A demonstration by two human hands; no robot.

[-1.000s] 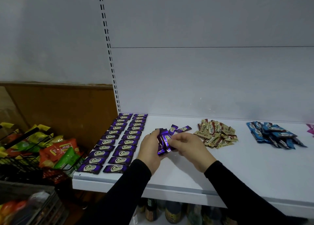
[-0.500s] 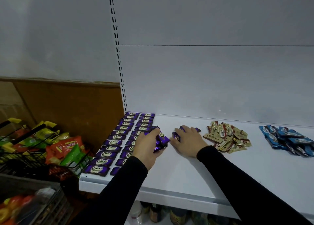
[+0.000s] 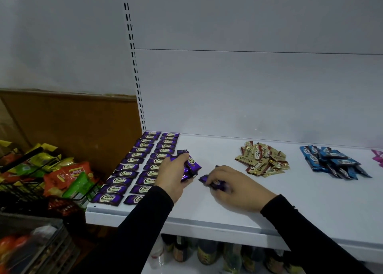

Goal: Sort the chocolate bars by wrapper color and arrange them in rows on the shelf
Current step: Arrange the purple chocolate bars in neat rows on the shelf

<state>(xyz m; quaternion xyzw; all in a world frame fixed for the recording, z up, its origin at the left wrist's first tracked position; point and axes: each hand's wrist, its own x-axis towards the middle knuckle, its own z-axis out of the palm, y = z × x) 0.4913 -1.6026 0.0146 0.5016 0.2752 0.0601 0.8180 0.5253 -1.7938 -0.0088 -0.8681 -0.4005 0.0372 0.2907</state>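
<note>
To our left we see a black wire basket (image 3: 24, 182) heaped with snack packets (image 3: 68, 176) — orange, green and yellow — set against a brown wooden panel (image 3: 72, 126). Below the white board, dark bottles (image 3: 207, 253) stand in a row, blurred. A slotted metal upright (image 3: 135, 77) runs up the pale grey back wall (image 3: 259, 87).

"Choco" on purple bars (image 3: 107, 197), gold bars (image 3: 261, 161)

At three o'clock, the pink wrappers (image 3: 377, 158) are cut by the frame edge. The left hand (image 3: 173, 175) covers part of the purple rows (image 3: 145, 166). Bottles (image 3: 205, 252) under the shelf (image 3: 207, 217) blur at six o'clock.
</note>
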